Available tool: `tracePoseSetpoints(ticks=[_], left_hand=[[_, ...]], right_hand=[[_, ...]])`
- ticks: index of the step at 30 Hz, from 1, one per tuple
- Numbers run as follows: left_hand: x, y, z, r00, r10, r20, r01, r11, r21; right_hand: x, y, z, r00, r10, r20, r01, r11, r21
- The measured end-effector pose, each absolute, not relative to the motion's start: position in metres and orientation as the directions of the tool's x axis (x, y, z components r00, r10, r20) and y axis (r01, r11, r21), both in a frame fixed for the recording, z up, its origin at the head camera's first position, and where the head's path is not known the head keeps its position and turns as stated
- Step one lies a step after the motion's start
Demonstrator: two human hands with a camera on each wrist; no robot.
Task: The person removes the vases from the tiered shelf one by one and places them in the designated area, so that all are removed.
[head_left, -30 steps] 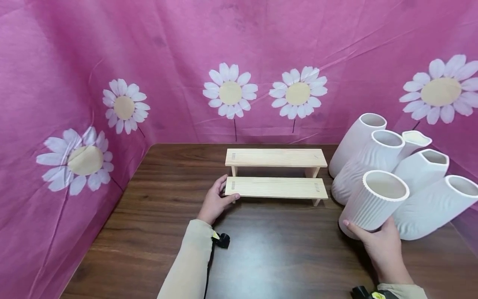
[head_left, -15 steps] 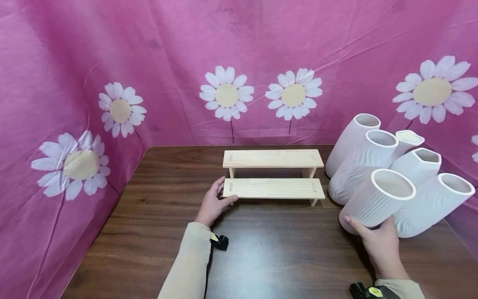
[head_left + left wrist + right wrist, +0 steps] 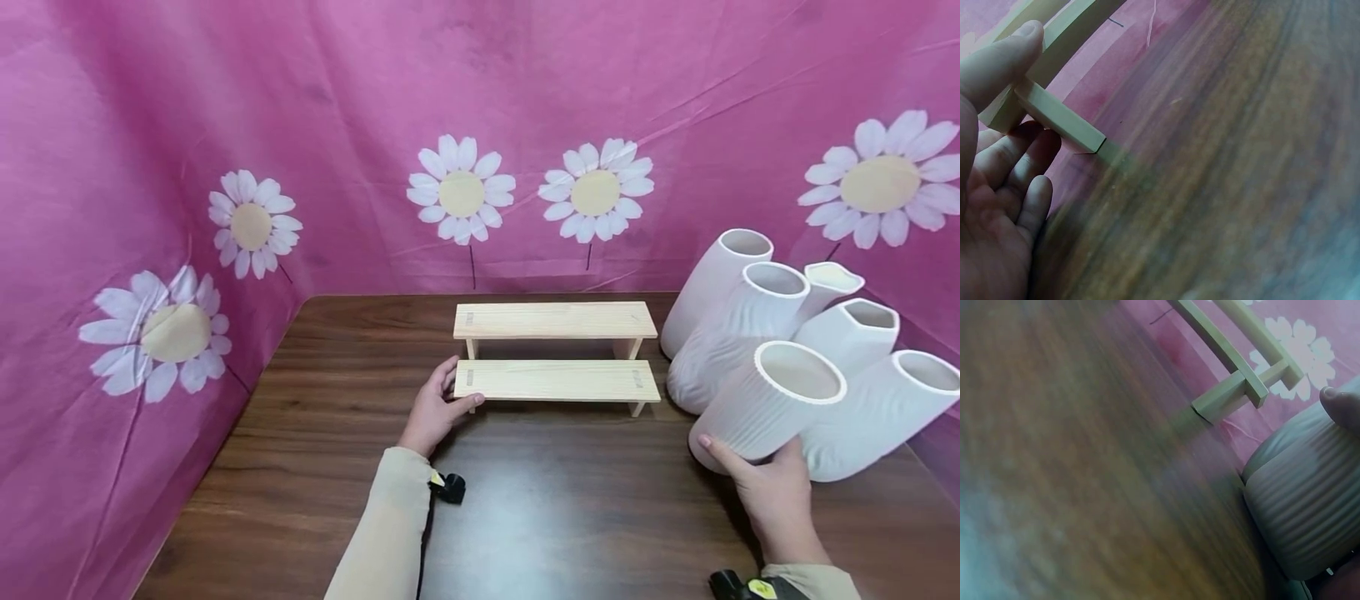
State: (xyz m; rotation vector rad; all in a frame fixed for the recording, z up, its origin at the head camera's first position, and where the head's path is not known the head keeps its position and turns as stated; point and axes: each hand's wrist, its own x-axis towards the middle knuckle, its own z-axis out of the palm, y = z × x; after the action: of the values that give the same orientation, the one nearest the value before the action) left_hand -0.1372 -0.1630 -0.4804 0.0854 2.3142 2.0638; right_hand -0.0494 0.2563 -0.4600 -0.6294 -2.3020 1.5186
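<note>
A pale wooden two-tier stand (image 3: 555, 381) sits mid-table. At the left end of its lower tier, my left hand (image 3: 435, 412) holds on, thumb at the front edge and fingers behind; in the left wrist view the thumb (image 3: 1004, 62) and curled fingers lie on either side of the wood. On the right, my right hand (image 3: 772, 496) grips a white ribbed vase (image 3: 750, 417) low on its body, thumb on the near side. That vase leans right in the head view, its mouth up. The right wrist view has its ribbed wall (image 3: 1310, 494) close up, most fingers hidden.
Several more white vases (image 3: 712, 292) stand clustered behind and right of the ribbed one, close against each other. The dark wood-grain table (image 3: 300, 500) runs back to a pink cloth (image 3: 360, 125) printed with daisies, hanging behind and at both sides.
The ribbed vase has tipped a little further right in my right hand, its rim shifting rightward. My left hand stays on the stand. The head view has swayed slightly.
</note>
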Motion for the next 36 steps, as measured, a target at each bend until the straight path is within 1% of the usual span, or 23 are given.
tracePoseSetpoints(ticks=[5,12,18,22,27,34,36], left_hand=[[-0.134,-0.161,-0.479,-0.999,0.046,0.011,0.016,0.113,0.994],[-0.133,-0.159,-0.479,-0.998,0.069,0.010,0.016,0.092,0.996],[-0.132,-0.160,-0.479,-0.998,0.058,0.001,0.008,0.113,0.994],[-0.125,-0.159,-0.464,-0.997,0.072,-0.008,0.001,0.124,0.992],[-0.119,-0.156,-0.449,-0.997,0.071,0.012,0.020,0.121,0.992],[-0.135,-0.159,-0.482,-0.998,0.057,0.014,0.021,0.118,0.993],[-0.135,-0.159,-0.482,-0.998,0.052,0.022,0.028,0.115,0.993]], right_hand=[[-0.048,0.258,-0.460,-0.861,0.508,0.017,0.181,0.337,-0.924],[-0.040,0.260,-0.461,-0.846,0.533,-0.011,0.219,0.328,-0.919],[-0.041,0.257,-0.461,-0.862,0.507,-0.012,0.205,0.327,-0.922],[-0.040,0.257,-0.464,-0.864,0.503,-0.027,0.223,0.334,-0.916],[-0.041,0.259,-0.466,-0.878,0.479,-0.012,0.210,0.362,-0.909],[-0.041,0.262,-0.468,-0.884,0.467,-0.017,0.208,0.362,-0.909],[-0.042,0.262,-0.470,-0.887,0.461,-0.022,0.209,0.359,-0.910]])
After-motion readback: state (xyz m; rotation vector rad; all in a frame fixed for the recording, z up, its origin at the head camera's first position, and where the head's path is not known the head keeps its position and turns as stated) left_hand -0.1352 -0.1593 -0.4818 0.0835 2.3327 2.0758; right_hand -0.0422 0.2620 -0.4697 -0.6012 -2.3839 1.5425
